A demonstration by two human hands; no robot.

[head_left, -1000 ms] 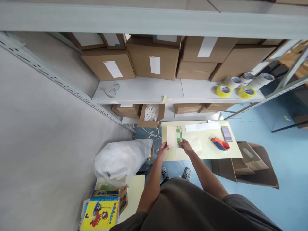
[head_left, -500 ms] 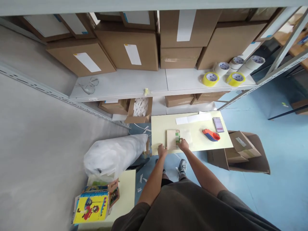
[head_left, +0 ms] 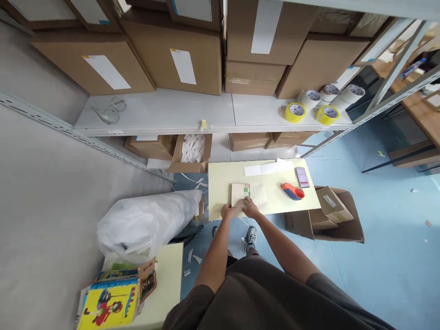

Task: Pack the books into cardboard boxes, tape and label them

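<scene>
Two hands together at near edge of pale yellow table (head_left: 220,172), on flat beige packet (head_left: 239,195) with green patch. Left hand (head_left: 227,211) pinching packet's near left corner; right hand (head_left: 250,208) pressed on near right edge, fingers bent, exact grip too small to tell. Red-and-blue tape dispenser (head_left: 292,191) well to the right. Open cardboard box (head_left: 335,215) beside table.

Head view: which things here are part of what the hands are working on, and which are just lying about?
In hand:
- flat tan packet, with the left hand and right hand at its near edge
- clear bag beside it
- small table under both

Lying about:
- tape dispenser
- paper strips
- tape rolls on the shelf
- open carton on the floor
- white sack
- picture books
</scene>
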